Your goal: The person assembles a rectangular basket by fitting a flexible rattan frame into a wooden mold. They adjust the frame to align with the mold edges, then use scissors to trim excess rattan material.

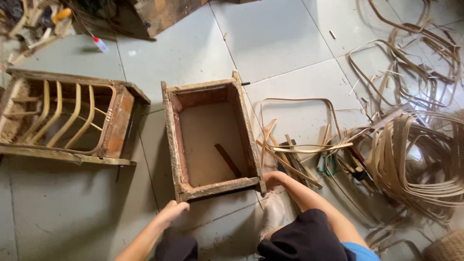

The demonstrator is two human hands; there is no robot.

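Hands frame the near end of a weathered, open-topped rectangular wooden box frame (211, 135) that sits on the pale grey tiled floor (280, 43). The left hand (172, 211) curls loosely at the near left corner, fingers bent and closing on nothing, just touching or just short of the lower rail; which of the two cannot be told. The right hand (271, 180) sits against the near right corner, fingers folded at the wood, though whether it truly grips is hidden by the corner post.

Steadying such a frame well probably calls for an even hold on both near corners, with fingers kept outside the rough rim and the base flat on the tiles. A dark slanted wooden strip (228, 160) lies inside the box, ahead of the right hand.

Right of the right hand, a tangle of flat tan cane strips (411, 154) spreads over the floor, with cut slats (290, 154) lying closest; these could snag if the frame slid that way. Well left of the left hand stands a second wooden frame with curved cane ribs (67, 118). A pale shoe (273, 212) rests just below the right hand.
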